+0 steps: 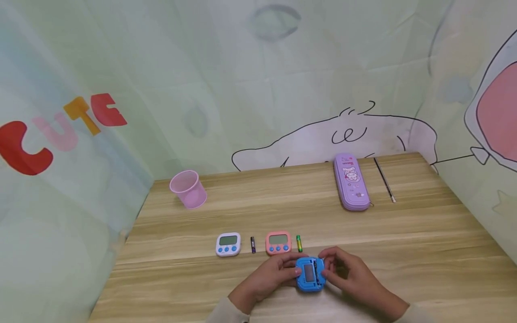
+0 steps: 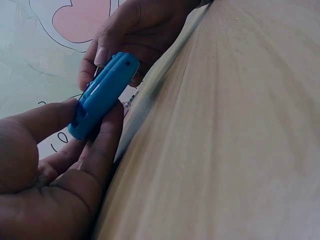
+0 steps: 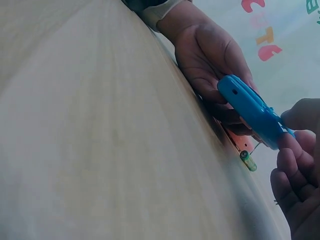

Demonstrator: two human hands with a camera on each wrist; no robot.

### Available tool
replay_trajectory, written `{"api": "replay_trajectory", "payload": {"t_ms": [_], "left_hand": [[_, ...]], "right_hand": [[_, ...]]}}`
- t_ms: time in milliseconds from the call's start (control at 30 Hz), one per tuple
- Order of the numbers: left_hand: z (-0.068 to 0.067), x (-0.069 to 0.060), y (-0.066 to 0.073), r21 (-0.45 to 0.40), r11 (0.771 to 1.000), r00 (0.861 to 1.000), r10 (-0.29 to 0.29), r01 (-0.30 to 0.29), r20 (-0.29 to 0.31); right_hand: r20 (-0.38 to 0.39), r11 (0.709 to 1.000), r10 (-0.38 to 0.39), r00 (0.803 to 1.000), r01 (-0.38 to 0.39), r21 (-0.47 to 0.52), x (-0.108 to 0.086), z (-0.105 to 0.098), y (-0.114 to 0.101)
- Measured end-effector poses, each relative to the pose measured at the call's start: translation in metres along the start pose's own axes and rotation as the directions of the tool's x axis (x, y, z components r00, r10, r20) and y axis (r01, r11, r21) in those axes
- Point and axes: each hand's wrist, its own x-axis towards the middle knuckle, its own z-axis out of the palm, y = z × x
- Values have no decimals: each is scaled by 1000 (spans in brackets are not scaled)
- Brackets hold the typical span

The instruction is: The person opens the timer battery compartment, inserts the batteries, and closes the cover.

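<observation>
A blue digital timer [image 1: 305, 285] is held just above the table, its back turned up. A long slot in that back shows something dark and narrow inside, perhaps a battery. My left hand [image 1: 271, 274] grips the timer's left side, thumb on top and fingers beneath. At the opposite edge, my right hand [image 1: 355, 274] pinches the timer between thumb and fingers; the right wrist view shows these fingertips on the blue case [image 3: 254, 114]. Beyond the hands lie a pink-orange timer [image 1: 278, 249], a green battery [image 1: 299, 243], a white timer [image 1: 228, 250] and a dark battery [image 1: 252, 245].
A pink cup [image 1: 193, 195] stands at the table's back left. Toward the back right lie a purple pencil case [image 1: 348, 186] and a pencil [image 1: 384, 179]. Printed curtains hang behind the wooden table [image 1: 169, 287] and along its sides.
</observation>
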Motion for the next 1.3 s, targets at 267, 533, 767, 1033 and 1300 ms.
{"api": "replay_trajectory", "payload": {"t_ms": [267,533,767,1033,1300], "left_hand": [[-2,0,-1,-10,1000,1000,13,-13,15],[-2,0,-1,-7,1000,1000,2,-2,15],[-1,1,-1,0,1000,1000,-4,4,5],[-1,1,-2,7,1000,1000,-3,3,-5],[-1,0,0,6,1000,1000,-11,11,1]], "right_hand": [[-13,999,-22,1000,22,-25,3,2,-19],[1,999,-41,999,41,-22,3,1,-30],[16,999,-46,999,46,-6,4,-2,-37],[28,999,-28,999,29,-29,1,1,-9],[26,999,-21,999,21,-31,0,2,-6]]}}
